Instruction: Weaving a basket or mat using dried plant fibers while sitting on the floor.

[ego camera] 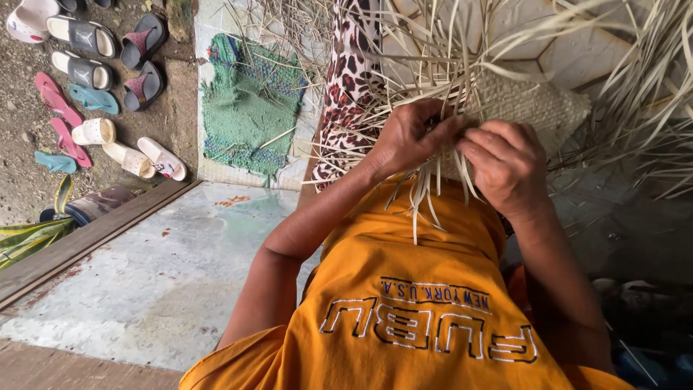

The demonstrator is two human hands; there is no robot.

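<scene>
Woven mat (pixel 530 108) pale, loose strips (pixel 433 180) fraying; both hands (pixel 462 148) pinching strips.

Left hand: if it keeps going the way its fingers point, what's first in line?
Probably the right hand. The left hand points across the frame with its fingers in the loose pale strips, fingertips almost at the right hand's. The woven mat lies just behind; depth is unclear.
</scene>
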